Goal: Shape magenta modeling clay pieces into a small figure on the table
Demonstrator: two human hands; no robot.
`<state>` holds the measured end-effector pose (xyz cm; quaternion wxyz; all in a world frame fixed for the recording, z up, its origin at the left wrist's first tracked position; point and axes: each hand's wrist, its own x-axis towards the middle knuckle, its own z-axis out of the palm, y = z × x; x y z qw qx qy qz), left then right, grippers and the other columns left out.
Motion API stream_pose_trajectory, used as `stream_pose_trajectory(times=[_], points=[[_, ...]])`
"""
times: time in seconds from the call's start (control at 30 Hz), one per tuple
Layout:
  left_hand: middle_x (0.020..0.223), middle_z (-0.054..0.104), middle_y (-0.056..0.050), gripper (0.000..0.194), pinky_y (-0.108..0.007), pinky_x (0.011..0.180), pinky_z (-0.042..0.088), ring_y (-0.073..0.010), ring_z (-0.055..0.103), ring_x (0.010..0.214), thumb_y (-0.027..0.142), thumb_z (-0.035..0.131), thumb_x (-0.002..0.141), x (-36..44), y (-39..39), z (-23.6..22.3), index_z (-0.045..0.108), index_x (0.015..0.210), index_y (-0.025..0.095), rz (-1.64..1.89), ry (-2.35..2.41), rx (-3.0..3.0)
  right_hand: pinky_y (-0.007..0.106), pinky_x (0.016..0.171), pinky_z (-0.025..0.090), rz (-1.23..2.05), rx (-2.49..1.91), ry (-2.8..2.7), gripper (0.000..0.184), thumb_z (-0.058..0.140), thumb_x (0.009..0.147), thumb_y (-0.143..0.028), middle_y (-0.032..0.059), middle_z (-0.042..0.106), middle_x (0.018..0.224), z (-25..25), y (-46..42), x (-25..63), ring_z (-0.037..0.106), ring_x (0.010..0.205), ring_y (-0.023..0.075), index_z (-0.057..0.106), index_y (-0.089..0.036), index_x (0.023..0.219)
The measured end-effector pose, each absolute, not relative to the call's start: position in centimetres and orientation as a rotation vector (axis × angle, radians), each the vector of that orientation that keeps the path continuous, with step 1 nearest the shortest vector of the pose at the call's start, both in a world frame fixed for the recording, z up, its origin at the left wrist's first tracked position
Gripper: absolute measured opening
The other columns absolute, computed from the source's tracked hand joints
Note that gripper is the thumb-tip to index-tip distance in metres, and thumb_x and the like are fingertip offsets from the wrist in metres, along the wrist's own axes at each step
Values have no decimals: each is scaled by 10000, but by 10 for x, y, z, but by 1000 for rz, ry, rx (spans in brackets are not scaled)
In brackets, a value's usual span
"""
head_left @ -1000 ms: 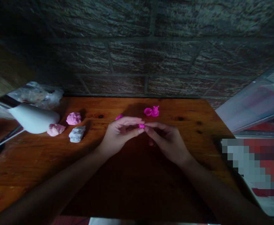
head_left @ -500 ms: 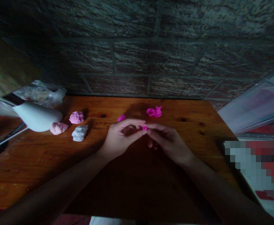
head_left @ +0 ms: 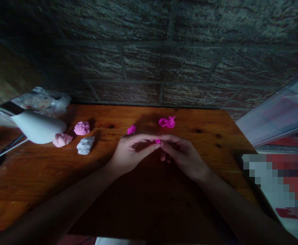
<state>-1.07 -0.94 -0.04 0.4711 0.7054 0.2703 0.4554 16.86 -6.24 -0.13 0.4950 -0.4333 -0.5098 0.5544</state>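
Observation:
A small bright pink piece of modelling clay (head_left: 158, 141) is pinched between the fingertips of both hands above the table. My left hand (head_left: 132, 149) comes from the left, thumb and index finger closed on the piece. From the right, my right hand (head_left: 181, 151) has its thumb and index finger on the same piece, its other fingers curled below. Just behind my left hand lies a pink clay lump (head_left: 132, 129). Farther back stands a pink clay figure (head_left: 171, 122), with a small round pink clay cup (head_left: 163, 122) against its left side.
On the left of the wooden table (head_left: 108, 115) lie a pink lump (head_left: 82, 128), a paler pink lump (head_left: 62, 140) and a white lump (head_left: 85, 145). Beside them is a white lamp-like object (head_left: 40, 127), with a crumpled plastic bag (head_left: 44, 102) behind. A brick-patterned wall (head_left: 143, 61) borders the back.
Both hands stay joined at the small pink clay piece, with fingertips shifted slightly. The view has moved a little, showing more of the pink lump behind my left hand.

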Motion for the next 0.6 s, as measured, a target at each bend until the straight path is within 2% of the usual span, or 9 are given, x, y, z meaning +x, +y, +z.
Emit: stream_pose_trajectory(times=[0.17,0.3,0.43,0.6], points=[[961,825,-51,153,-292,861,637,-169,778,874,184,810,812,-9,-3,2,793,964,184,1101,650,1609,186,527,491,1354,-1110,-1152,289,704,905,-387,8,750,873,-1,-61,170,644,575,71,730,-202,1126],[1004,824,-68,261,-350,942,613,-201,772,938,260,886,743,-11,12,15,789,970,175,1122,789,1525,189,529,514,1331,-1238,-1065,294,695,899,-328,53,775,1012,-3,-62,169,667,595,77,698,-193,1160],[993,821,-94,311,-385,957,599,-234,763,945,326,925,692,-7,33,31,805,932,166,1072,879,1565,178,506,492,1285,-1298,-1232,174,632,932,-304,25,758,892,-6,-65,165,658,574,79,730,-178,1002],[897,815,-83,275,-392,923,614,-226,766,874,313,929,669,12,62,32,803,866,168,1063,846,1661,176,524,473,1185,-1335,-1410,156,593,955,-251,-5,725,770,-6,-67,161,669,572,86,729,-185,915]])
